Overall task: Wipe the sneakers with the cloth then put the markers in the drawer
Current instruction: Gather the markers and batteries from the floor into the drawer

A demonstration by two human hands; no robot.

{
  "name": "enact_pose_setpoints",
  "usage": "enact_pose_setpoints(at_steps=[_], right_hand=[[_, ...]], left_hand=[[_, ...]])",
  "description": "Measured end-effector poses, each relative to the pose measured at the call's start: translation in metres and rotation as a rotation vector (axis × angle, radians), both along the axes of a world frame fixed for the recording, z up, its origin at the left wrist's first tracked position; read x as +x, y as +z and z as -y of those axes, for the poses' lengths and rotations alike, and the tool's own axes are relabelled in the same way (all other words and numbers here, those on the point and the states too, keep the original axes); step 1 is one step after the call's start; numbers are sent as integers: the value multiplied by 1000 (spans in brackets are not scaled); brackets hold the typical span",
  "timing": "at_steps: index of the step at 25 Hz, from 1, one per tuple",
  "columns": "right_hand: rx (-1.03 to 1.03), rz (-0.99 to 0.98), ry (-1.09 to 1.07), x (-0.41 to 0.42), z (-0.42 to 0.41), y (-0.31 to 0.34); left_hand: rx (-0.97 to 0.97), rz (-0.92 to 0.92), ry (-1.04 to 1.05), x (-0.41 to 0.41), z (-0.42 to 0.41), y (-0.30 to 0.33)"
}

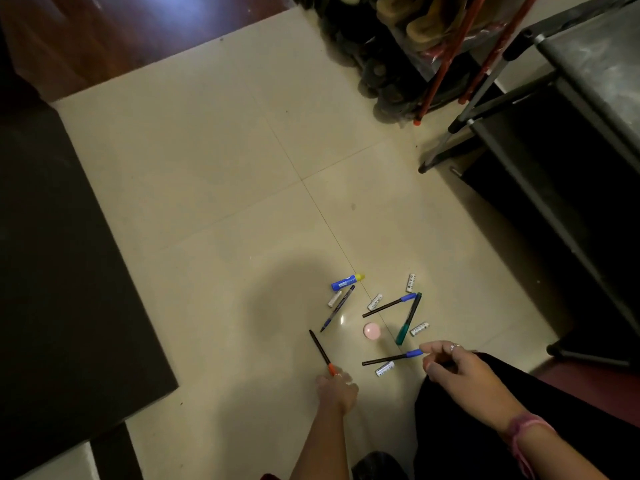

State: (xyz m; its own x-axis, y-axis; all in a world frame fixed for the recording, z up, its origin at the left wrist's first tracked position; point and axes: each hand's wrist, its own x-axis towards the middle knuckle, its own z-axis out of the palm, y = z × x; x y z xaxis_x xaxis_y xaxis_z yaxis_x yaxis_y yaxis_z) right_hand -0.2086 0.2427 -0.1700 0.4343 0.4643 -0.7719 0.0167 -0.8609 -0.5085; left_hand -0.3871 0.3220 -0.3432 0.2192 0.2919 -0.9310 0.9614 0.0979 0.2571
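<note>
Several markers lie scattered on the cream tiled floor [214, 174]. My left hand [337, 388] pinches the orange cap end of a black marker [320, 351] that points up and left. My right hand [457, 370] pinches the blue cap of another black marker [391, 358] lying flat. A third blue-capped marker [389, 305], a green marker [408, 318] and a blue pen [337, 308] lie just beyond. No cloth or drawer shows.
A blue and yellow glue stick [347, 282], a pink round lid [372, 330] and several small white tubes [419, 329] lie among the markers. A shoe rack [571, 140] stands at right, shoes [377, 81] at the back, a dark mat [62, 271] at left.
</note>
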Motion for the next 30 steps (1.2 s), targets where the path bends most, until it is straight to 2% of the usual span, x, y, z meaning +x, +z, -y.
enact_pose_setpoints(at_steps=[8, 22, 28, 30], right_hand=[[67, -31, 26, -10, -12, -1], [58, -104, -63, -15, -14, -13], [54, -121, -58, -17, -13, -18], [53, -120, -43, -17, -13, -18]], left_hand=[[-26, -112, 81, 6, -5, -5], [-2, -54, 350, 0, -4, -13], [-65, -76, 648, -3, 2, -18], [-84, -103, 829, -3, 0, -20]])
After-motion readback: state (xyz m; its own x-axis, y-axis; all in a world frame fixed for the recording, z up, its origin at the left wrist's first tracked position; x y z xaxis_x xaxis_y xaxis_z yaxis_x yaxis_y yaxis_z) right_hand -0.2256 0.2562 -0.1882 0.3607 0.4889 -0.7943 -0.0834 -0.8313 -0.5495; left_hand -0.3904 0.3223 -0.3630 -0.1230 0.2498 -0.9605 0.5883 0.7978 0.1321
